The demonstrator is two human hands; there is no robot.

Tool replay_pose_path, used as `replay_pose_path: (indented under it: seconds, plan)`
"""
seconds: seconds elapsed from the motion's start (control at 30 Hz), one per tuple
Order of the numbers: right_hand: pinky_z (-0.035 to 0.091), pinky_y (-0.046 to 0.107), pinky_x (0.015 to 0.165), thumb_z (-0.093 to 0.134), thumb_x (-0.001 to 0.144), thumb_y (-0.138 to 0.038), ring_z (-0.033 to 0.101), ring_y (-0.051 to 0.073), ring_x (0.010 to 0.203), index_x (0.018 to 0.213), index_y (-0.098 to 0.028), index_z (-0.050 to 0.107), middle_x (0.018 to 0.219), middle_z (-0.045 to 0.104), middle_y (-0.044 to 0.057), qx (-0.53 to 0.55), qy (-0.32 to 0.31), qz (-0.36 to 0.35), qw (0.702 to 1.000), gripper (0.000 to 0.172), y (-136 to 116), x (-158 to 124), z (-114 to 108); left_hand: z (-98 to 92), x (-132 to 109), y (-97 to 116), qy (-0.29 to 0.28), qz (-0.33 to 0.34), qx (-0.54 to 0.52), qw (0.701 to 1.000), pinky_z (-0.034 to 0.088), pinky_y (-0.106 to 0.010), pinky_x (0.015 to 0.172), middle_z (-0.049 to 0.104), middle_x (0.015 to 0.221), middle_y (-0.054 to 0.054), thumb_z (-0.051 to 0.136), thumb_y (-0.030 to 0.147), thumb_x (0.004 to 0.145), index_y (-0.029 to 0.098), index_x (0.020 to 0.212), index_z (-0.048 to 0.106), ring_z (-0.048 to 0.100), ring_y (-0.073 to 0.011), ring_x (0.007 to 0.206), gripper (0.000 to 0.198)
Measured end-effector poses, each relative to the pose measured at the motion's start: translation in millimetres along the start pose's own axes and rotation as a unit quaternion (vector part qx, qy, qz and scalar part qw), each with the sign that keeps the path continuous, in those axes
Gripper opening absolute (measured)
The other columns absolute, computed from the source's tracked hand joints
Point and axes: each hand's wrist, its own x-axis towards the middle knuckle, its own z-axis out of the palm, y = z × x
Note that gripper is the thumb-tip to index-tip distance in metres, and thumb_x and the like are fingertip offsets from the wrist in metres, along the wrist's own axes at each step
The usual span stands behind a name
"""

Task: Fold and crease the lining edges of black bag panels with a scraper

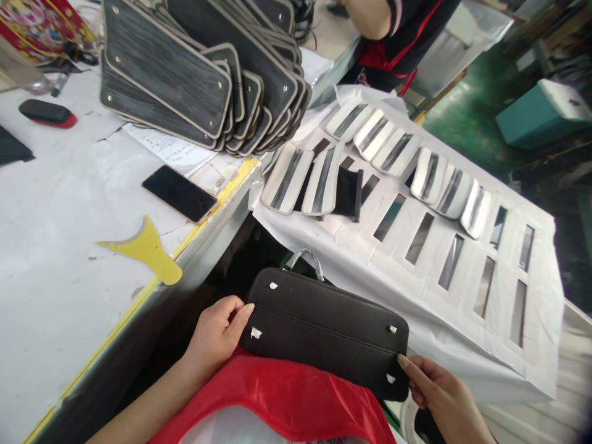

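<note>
I hold a black leather panel (324, 330) flat in front of me, above a red garment on my lap. It has rounded corners, a seam along its middle and small white tabs near its corners. My left hand (217, 333) grips its left end, thumb on top. At the panel's lower right corner my right hand (439, 394) pinches the edge, its fingers curled.
A fanned stack of dark panels (194, 74) lies on the white worktable (55, 246), with a black phone (179, 193) and a yellow template (145, 248). A white slotted rack (467, 265) carries white strips at right. Another person (398, 31) stands behind it.
</note>
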Motion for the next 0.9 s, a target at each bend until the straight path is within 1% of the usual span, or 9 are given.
replay_pose_path:
  seconds: [0.13,0.27,0.43,0.6,0.67,0.77,0.83,0.9]
  plan:
    - [0.024,0.023,0.043,0.064,0.069,-0.061,0.031,0.008,0.043,0.06,-0.017,0.052,0.045,0.041,-0.004,0.012,-0.01,0.003,1.0,0.046,4,2,-1,-0.2,1,3,-0.002,-0.009,0.002,1.0,0.034,-0.023,0.055,0.048,0.056,0.004,0.044,0.044,0.088,0.019,0.06,0.046,0.045,-0.0102,0.053,0.037]
    - [0.025,0.024,0.043,0.062,0.071,-0.062,0.032,0.009,0.043,0.059,-0.017,0.052,0.045,0.041,-0.003,-0.005,-0.019,-0.006,1.0,0.047,3,1,-2,-1.7,4,7,-0.019,-0.033,0.0,0.999,0.032,-0.023,0.052,0.046,0.053,0.004,0.044,0.046,0.087,0.019,0.058,0.044,0.043,-0.0103,0.051,0.039]
    - [0.024,0.023,0.043,0.062,0.069,-0.064,0.031,0.008,0.043,0.058,-0.017,0.051,0.044,0.04,-0.004,-0.013,-0.011,-0.01,1.0,0.049,-5,-1,1,-5.8,5,11,-0.033,-0.052,0.013,0.998,0.031,-0.024,0.052,0.045,0.052,0.004,0.044,0.047,0.086,0.019,0.057,0.041,0.043,-0.0107,0.051,0.04]
    - [0.024,0.023,0.044,0.063,0.067,-0.062,0.031,0.007,0.04,0.054,-0.017,0.049,0.04,0.04,-0.004,-0.013,0.01,-0.009,1.0,0.049,-13,-7,4,-9.4,7,12,-0.053,-0.047,0.039,0.997,0.031,-0.024,0.051,0.041,0.052,0.005,0.043,0.047,0.085,0.02,0.057,0.037,0.042,-0.0111,0.051,0.04]
    - [0.023,0.023,0.043,0.062,0.068,-0.061,0.03,0.007,0.039,0.053,-0.018,0.048,0.039,0.039,-0.004,-0.019,0.019,-0.01,1.0,0.048,-13,-8,5,-9.5,9,13,-0.041,-0.039,0.056,0.997,0.033,-0.024,0.052,0.042,0.054,0.006,0.045,0.047,0.084,0.021,0.061,0.038,0.042,-0.0112,0.05,0.035]
    - [0.022,0.023,0.042,0.06,0.07,-0.059,0.03,0.007,0.04,0.053,-0.018,0.048,0.04,0.039,-0.004,-0.025,0.036,-0.026,0.999,0.046,-14,-8,7,-8.0,12,16,-0.018,-0.035,0.076,0.996,0.037,-0.025,0.052,0.046,0.06,0.006,0.047,0.046,0.081,0.022,0.074,0.041,0.045,-0.0117,0.049,0.026]
    - [0.021,0.023,0.041,0.06,0.071,-0.057,0.03,0.007,0.04,0.053,-0.018,0.047,0.04,0.038,-0.004,-0.023,0.049,-0.036,0.998,0.045,-14,-9,8,-6.2,13,16,-0.017,-0.043,0.083,0.995,0.039,-0.025,0.052,0.049,0.062,0.006,0.046,0.047,0.081,0.023,0.081,0.042,0.049,-0.0131,0.051,0.024]
    - [0.02,0.022,0.04,0.06,0.072,-0.054,0.028,0.007,0.04,0.053,-0.018,0.045,0.04,0.036,-0.005,-0.019,0.062,-0.046,0.997,0.044,-15,-10,10,-4.7,12,10,-0.025,-0.049,0.092,0.994,0.041,-0.026,0.051,0.052,0.064,0.005,0.046,0.048,0.081,0.024,0.084,0.042,0.054,-0.0147,0.054,0.025]
